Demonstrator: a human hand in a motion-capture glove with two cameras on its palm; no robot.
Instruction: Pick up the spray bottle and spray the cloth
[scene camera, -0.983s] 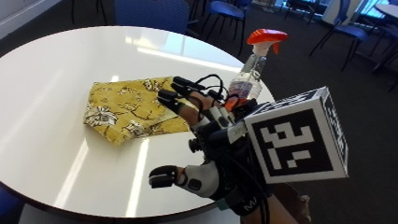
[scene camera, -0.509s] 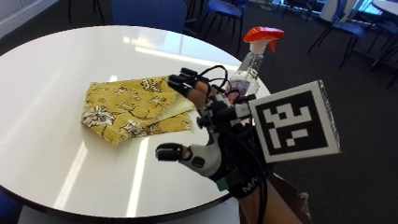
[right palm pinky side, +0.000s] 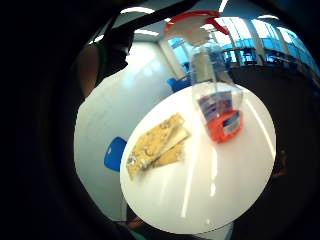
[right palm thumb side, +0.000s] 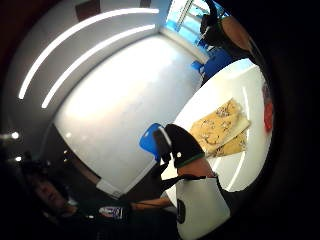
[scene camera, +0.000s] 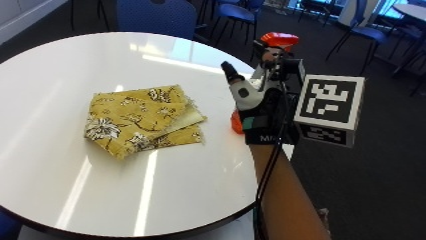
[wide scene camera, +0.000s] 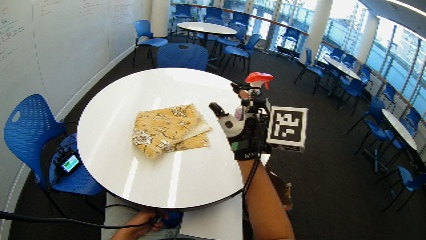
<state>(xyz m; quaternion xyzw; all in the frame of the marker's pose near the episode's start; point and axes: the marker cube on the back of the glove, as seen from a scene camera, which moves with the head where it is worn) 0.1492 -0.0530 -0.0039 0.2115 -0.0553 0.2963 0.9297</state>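
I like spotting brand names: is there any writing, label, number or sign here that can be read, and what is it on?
Spray bottle label: blue and orange print, too blurred to read.
Right hand glove cuff: white lettering, too small to read.
Whiteboard: faint handwriting, not legible.
Yellow cloth: floral pattern only, no words.
Nothing here reads clearly.

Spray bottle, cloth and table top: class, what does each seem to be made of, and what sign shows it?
Spray bottle: clear plastic body, apparently, see-through; red-orange trigger head.
Cloth: woven fabric, yellow floral print, folded, with frayed edges.
Table top: white and glossy, perhaps laminate; it mirrors light.
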